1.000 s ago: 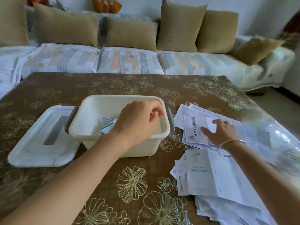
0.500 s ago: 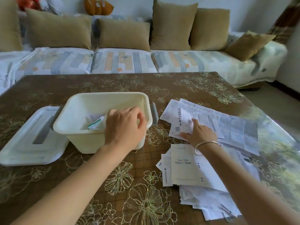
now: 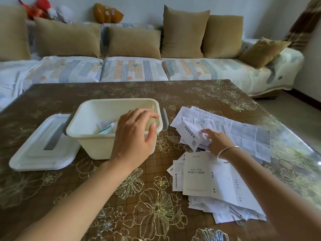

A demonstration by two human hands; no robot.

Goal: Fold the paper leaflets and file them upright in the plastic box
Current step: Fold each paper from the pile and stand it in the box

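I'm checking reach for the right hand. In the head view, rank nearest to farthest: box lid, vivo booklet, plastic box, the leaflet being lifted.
1. leaflet, in the fingers of the right hand.
2. vivo booklet, just below the wrist, on the person's side.
3. plastic box, to the left.
4. lid, far left, beyond the box.

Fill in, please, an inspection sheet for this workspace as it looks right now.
Surface: brown floral table with a glossy cover.
Job's things: cream plastic box open, a few filed leaflets inside; leaflet pile spread to its right.
Clutter: lid lying flat, left of the box.
Hands: left hand open over the box's near right corner, holding nothing; right hand, wearing a bracelet, pinches a raised leaflet at the pile.
Cables: nothing seen.
Surroundings: sofa with tan cushions behind the table.
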